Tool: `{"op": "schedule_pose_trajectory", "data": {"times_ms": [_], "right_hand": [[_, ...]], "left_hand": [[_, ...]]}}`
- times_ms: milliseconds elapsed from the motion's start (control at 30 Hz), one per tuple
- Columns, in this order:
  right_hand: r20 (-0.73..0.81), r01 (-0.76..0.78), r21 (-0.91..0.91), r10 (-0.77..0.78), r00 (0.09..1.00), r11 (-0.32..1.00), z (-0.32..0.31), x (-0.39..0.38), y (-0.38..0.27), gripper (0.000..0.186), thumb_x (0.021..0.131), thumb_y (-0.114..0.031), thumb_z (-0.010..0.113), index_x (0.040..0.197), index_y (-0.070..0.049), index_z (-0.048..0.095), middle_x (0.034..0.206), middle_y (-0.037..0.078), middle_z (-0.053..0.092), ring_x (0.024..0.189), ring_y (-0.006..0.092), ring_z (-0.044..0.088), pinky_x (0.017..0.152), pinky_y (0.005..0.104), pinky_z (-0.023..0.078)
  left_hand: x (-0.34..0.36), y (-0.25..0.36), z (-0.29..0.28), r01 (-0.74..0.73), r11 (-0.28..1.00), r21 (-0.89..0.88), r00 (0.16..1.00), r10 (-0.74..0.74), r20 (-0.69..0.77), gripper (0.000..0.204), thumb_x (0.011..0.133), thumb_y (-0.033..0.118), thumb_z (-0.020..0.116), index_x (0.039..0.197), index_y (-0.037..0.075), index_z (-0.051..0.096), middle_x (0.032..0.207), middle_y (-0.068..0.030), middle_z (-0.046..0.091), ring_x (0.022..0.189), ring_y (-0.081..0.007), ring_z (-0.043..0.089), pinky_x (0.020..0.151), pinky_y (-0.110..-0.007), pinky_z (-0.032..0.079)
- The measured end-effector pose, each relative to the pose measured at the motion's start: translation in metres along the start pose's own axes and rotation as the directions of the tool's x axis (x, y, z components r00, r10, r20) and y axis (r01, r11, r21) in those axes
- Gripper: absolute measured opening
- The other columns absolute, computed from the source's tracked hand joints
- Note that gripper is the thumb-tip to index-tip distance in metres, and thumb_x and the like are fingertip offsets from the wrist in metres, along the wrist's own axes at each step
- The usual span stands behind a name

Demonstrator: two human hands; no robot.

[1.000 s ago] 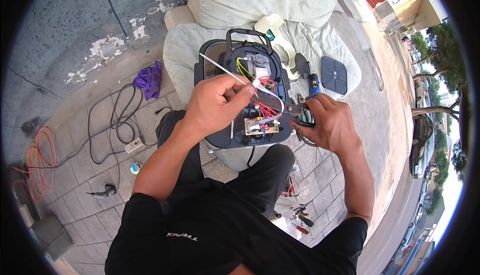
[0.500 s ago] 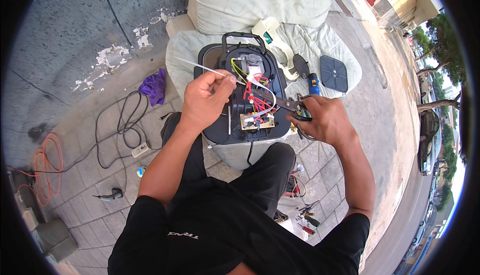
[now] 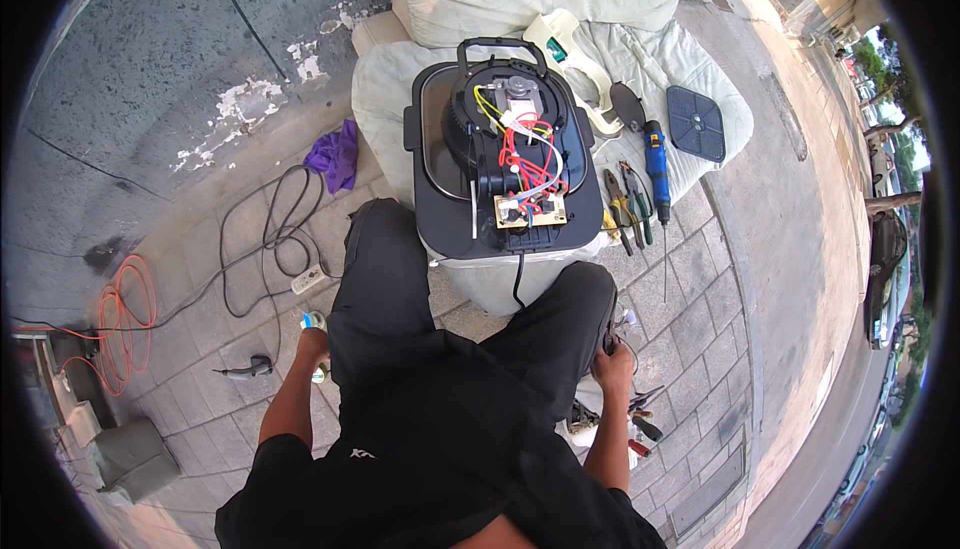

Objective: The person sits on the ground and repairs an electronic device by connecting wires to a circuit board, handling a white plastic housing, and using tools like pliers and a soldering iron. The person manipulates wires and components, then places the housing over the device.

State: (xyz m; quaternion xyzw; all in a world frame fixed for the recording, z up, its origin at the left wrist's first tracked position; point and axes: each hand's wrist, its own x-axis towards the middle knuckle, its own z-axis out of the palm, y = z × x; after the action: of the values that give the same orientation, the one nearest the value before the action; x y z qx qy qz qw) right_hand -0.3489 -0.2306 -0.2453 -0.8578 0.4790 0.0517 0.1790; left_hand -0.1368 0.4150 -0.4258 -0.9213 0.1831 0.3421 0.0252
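left hand (image 3: 314,346) at blue-and-white item (image 3: 307,320), right hand (image 3: 613,367) low; both grips unclear; opened appliance (image 3: 497,184) ahead.

Both hands (image 3: 314,345) (image 3: 612,365) hang low, well apart.

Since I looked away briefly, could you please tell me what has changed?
Both hands left the appliance: the left hand went down left, near a blue-and-white item; the right hand drew back beside the right leg. The left hand's long white strip no longer shows; whether the right still holds scissors is unclear. The appliance and purple cloth stayed put.
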Motion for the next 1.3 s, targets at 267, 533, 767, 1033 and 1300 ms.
{"op": "schedule_pose_trajectory", "data": {"times_ms": [267, 533, 767, 1033, 1300], "right_hand": [[0.447, -0.222, 0.214, 0.106, 0.888, 0.951, 0.193, -0.092, 0.132, 0.039, 0.095, -0.034, 0.063, 0.107, 0.002, 0.073, 0.104, 0.029, 0.073, 0.098, 0.0455, 0.072, 0.083, 0.0558, 0.054], [0.285, -0.134, 0.364, 0.027, 0.958, 0.922, 0.18, -0.078, 0.12, 0.038, 0.096, -0.033, 0.063, 0.102, 0.004, 0.073, 0.096, 0.027, 0.075, 0.093, 0.0404, 0.075, 0.077, 0.0528, 0.054], [-0.12, 0.004, 0.678, 0.105, 0.987, 0.735, 0.029, 0.006, -0.004, 0.029, 0.101, -0.022, 0.064, 0.109, 0.004, 0.074, 0.078, 0.009, 0.072, 0.068, 0.0161, 0.068, 0.061, 0.0327, 0.052], [-0.296, 0.269, 0.746, -0.058, 0.953, 0.609, -0.095, 0.018, -0.158, 0.03, 0.102, -0.022, 0.066, 0.115, 0.004, 0.072, 0.087, 0.007, 0.073, 0.074, 0.0102, 0.064, 0.069, 0.028, 0.053], [-0.197, 0.284, 0.776, -0.212, 0.957, 0.563, -0.1, 0.061, -0.208, 0.027, 0.099, -0.022, 0.068, 0.11, 0.002, 0.073, 0.076, 0.002, 0.067, 0.07, 0.0077, 0.058, 0.066, 0.0278, 0.049]], "left_hand": [[-0.038, 0.049, 0.114, 0.548, 0.197, -0.813, 0.816, -0.338, 0.468, 0.027, 0.092, 0.021, 0.071, 0.109, 0.0, 0.073, 0.096, -0.0141, 0.077, 0.08, -0.0226, 0.073, 0.067, -0.039, 0.055], [-0.025, 0.062, 0.077, 0.444, 0.253, -0.86, 0.873, -0.34, 0.35, 0.022, 0.094, 0.014, 0.067, 0.11, -0.001, 0.072, 0.098, -0.013, 0.076, 0.077, -0.0213, 0.072, 0.066, -0.037, 0.055], [0.015, 0.023, 0.024, -0.003, 0.613, -0.79, 0.903, -0.338, -0.265, 0.018, 0.096, 0.007, 0.064, 0.111, -0.001, 0.071, 0.099, -0.012, 0.075, 0.074, -0.0202, 0.07, 0.065, -0.035, 0.054], [0.023, 0.082, -0.21, -0.393, 0.109, -0.913, 0.736, -0.558, -0.383, 0.019, 0.101, 0.007, 0.061, 0.117, 0.001, 0.068, 0.097, -0.0071, 0.072, 0.071, -0.011, 0.063, 0.065, -0.027, 0.052], [0.003, 0.179, -0.318, -0.666, 0.365, -0.651, 0.539, -0.368, -0.758, 0.021, 0.102, 0.01, 0.066, 0.12, 0.0, 0.067, 0.102, -0.0046, 0.071, 0.089, -0.0104, 0.064, 0.083, -0.026, 0.051]]}}
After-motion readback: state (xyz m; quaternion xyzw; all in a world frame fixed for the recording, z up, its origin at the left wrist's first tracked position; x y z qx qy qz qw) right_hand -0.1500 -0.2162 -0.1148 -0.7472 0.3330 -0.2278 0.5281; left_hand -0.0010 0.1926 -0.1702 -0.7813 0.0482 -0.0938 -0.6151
